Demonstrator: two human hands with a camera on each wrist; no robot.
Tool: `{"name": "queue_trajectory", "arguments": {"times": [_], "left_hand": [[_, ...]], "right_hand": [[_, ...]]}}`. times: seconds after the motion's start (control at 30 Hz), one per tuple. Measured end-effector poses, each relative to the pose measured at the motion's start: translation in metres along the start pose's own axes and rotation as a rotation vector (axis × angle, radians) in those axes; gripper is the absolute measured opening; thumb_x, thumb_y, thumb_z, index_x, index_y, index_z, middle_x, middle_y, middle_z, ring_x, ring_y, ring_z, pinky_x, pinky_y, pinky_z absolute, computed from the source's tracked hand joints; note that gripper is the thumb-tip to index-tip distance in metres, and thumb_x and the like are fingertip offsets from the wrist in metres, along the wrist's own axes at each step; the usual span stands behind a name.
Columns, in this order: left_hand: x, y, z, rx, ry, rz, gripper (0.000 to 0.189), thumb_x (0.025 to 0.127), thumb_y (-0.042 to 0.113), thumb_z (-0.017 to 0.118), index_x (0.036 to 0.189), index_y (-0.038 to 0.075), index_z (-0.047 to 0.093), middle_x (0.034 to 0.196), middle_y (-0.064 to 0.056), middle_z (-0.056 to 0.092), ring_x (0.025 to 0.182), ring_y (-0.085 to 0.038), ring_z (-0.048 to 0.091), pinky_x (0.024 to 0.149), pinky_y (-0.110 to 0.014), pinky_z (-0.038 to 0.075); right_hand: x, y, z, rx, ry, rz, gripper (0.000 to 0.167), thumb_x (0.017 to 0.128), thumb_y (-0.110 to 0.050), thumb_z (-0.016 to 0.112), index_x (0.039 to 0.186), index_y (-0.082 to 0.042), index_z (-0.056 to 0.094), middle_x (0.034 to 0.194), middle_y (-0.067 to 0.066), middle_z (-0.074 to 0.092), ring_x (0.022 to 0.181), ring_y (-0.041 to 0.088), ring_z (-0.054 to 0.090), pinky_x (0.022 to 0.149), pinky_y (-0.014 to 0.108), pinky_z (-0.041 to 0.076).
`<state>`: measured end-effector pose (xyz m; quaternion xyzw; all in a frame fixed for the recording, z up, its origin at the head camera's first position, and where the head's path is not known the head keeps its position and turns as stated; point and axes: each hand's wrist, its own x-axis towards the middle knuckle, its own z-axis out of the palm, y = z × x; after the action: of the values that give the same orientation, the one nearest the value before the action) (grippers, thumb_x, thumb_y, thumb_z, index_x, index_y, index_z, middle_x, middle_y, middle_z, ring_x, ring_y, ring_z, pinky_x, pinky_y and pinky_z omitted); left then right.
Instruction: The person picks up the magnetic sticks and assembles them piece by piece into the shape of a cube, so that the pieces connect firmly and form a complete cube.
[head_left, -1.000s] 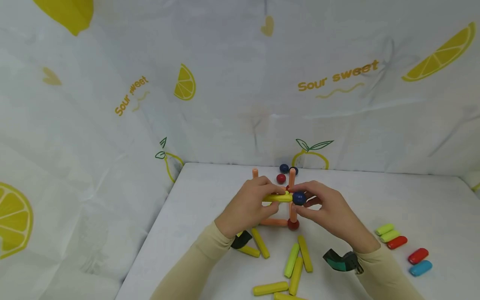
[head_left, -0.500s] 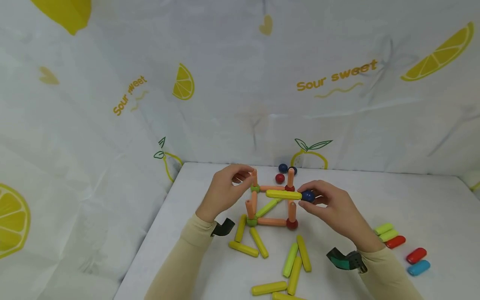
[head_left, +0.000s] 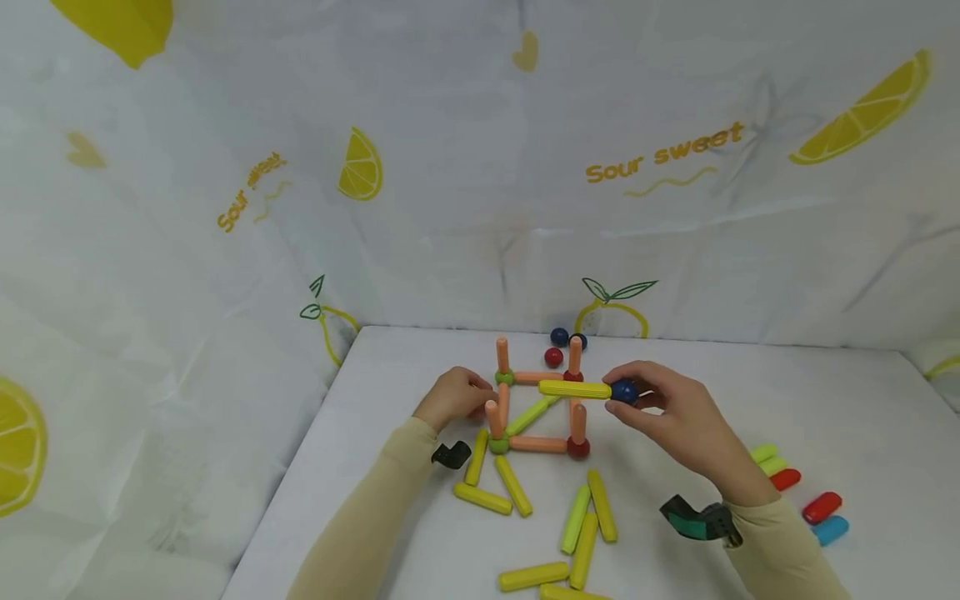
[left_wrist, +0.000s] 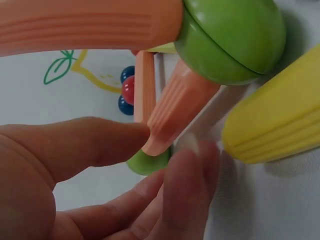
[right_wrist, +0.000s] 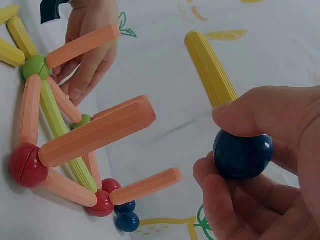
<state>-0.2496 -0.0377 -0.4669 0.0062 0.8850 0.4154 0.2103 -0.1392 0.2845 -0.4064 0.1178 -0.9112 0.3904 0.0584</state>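
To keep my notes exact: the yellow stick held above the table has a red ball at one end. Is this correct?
The colour is wrong: the right wrist view shows a blue ball. It does sit at one end of the yellow stick held above the table.

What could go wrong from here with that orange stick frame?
The yellow ridged stick, held aloft by the right hand at its glossy dark-blue ball, might slip. It could knock an upright orange ridged stick. The left hand, beside a horizontal orange ridged stick, might nudge it loose from its glossy green ball.
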Motion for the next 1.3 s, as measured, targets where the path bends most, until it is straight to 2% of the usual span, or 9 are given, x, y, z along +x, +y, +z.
{"name": "queue_trajectory", "arguments": {"times": [0.13, 0.5, 0.63, 0.7, 0.87, 0.93, 1.0, 1.13, 1.3], "left_hand": [[0.004, 0.005, 0.005, 0.044, -0.015, -0.022, 0.031, 0.096, 0.027, 0.076, 0.118, 0.007, 0.079, 0.1, -0.003, 0.079, 0.086, -0.016, 0.072, 0.084, -0.032, 0.056], [0.017, 0.033, 0.035, 0.099, -0.085, 0.046, 0.028, 0.098, 0.029, 0.078, 0.116, 0.008, 0.081, 0.096, 0.0, 0.078, 0.088, -0.014, 0.071, 0.091, -0.037, 0.058], [0.018, 0.036, 0.031, 0.13, -0.119, 0.057, 0.028, 0.099, 0.027, 0.074, 0.117, 0.007, 0.08, 0.091, 0.0, 0.079, 0.084, -0.013, 0.072, 0.085, -0.033, 0.057], [0.022, 0.038, 0.025, 0.167, -0.106, 0.073, 0.027, 0.099, 0.025, 0.071, 0.118, 0.007, 0.08, 0.088, -0.001, 0.079, 0.081, -0.014, 0.072, 0.08, -0.031, 0.057], [0.051, 0.046, 0.012, 0.246, 0.025, 0.177, 0.025, 0.102, 0.025, 0.07, 0.121, 0.012, 0.079, 0.097, -0.001, 0.077, 0.086, -0.015, 0.068, 0.079, -0.031, 0.055], [0.066, 0.048, 0.014, 0.233, 0.033, 0.217, 0.026, 0.104, 0.03, 0.07, 0.122, 0.014, 0.079, 0.103, -0.001, 0.076, 0.09, -0.016, 0.069, 0.081, -0.031, 0.055], [0.081, 0.047, 0.018, 0.189, 0.004, 0.234, 0.029, 0.105, 0.033, 0.069, 0.124, 0.013, 0.078, 0.105, -0.002, 0.077, 0.092, -0.017, 0.07, 0.083, -0.032, 0.056], [0.103, 0.047, 0.025, 0.1, -0.081, 0.161, 0.037, 0.103, 0.041, 0.071, 0.124, 0.011, 0.079, 0.104, -0.002, 0.076, 0.095, -0.019, 0.067, 0.087, -0.035, 0.054], [0.115, 0.055, 0.034, 0.065, -0.113, 0.059, 0.043, 0.086, 0.062, 0.085, 0.09, 0.019, 0.086, 0.097, 0.003, 0.067, 0.097, -0.021, 0.058, 0.086, -0.036, 0.044]], "right_hand": [[0.0, 0.003, -0.004, 0.009, -0.002, -0.005, 0.029, 0.098, -0.019, 0.082, 0.125, -0.019, 0.072, 0.116, 0.003, 0.074, 0.099, 0.021, 0.073, 0.084, 0.015, 0.059], [-0.005, 0.013, -0.02, -0.023, 0.026, 0.027, 0.03, 0.099, -0.022, 0.081, 0.127, -0.02, 0.072, 0.115, 0.003, 0.075, 0.099, 0.022, 0.072, 0.084, 0.016, 0.058], [-0.005, 0.014, -0.024, -0.015, 0.028, 0.035, 0.03, 0.099, -0.023, 0.081, 0.127, -0.019, 0.071, 0.115, 0.004, 0.074, 0.101, 0.022, 0.072, 0.085, 0.017, 0.059], [-0.005, 0.015, -0.025, -0.007, 0.028, 0.041, 0.03, 0.099, -0.023, 0.081, 0.127, -0.019, 0.072, 0.116, 0.004, 0.074, 0.102, 0.024, 0.073, 0.085, 0.016, 0.058], [-0.006, 0.016, -0.028, -0.008, 0.027, 0.06, 0.031, 0.099, -0.024, 0.081, 0.128, -0.02, 0.071, 0.119, 0.006, 0.074, 0.103, 0.025, 0.073, 0.083, 0.014, 0.057], [-0.007, 0.016, -0.027, -0.004, 0.028, 0.059, 0.031, 0.099, -0.023, 0.081, 0.128, -0.02, 0.072, 0.119, 0.006, 0.074, 0.103, 0.024, 0.073, 0.083, 0.014, 0.057], [-0.008, 0.017, -0.024, 0.001, 0.028, 0.051, 0.03, 0.098, -0.022, 0.082, 0.127, -0.02, 0.072, 0.118, 0.005, 0.074, 0.101, 0.023, 0.073, 0.083, 0.014, 0.058], [-0.008, 0.017, -0.019, 0.004, 0.022, 0.025, 0.03, 0.097, -0.02, 0.083, 0.125, -0.02, 0.073, 0.116, 0.001, 0.075, 0.097, 0.018, 0.073, 0.084, 0.017, 0.06], [-0.007, 0.019, -0.019, -0.005, 0.029, 0.012, 0.03, 0.096, -0.021, 0.084, 0.124, -0.022, 0.073, 0.115, -0.003, 0.074, 0.095, 0.016, 0.071, 0.087, 0.026, 0.063]]}}
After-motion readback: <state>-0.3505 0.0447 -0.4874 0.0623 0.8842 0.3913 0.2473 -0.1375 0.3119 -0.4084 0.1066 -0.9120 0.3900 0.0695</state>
